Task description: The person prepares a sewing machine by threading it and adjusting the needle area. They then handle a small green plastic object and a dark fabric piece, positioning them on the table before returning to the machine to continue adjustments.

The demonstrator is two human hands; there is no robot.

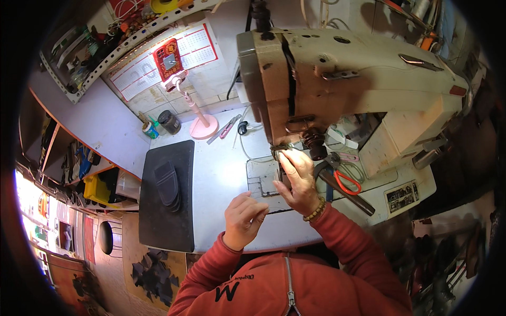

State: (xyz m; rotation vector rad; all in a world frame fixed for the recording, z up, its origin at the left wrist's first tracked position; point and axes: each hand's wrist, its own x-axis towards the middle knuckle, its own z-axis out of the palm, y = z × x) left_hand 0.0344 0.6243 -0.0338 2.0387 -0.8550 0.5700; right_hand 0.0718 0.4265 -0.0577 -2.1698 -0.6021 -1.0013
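A large beige-brown sewing machine (316,68) stands in front of me, its head reaching out over the white table. My right hand (299,184) is up at the needle area, its fingers stretched toward the metal parts under the machine head and its thumb held apart. Its fingertips partly cover the needle and presser foot. Close by on the left, my left hand (243,218) hovers over the table's front part with curled fingers and the thumb near them. Whatever it may pinch is too small or hidden to make out. Below the needle lies a metal needle plate (260,179).
Right of my right hand lie red-handled scissors (348,181) and a hammer (350,195). A black mat (168,221) bears stacked dark sole-shaped pieces (167,184). Behind are a pink phone stand (203,126), a utility knife (230,126) and a dark jar (169,122).
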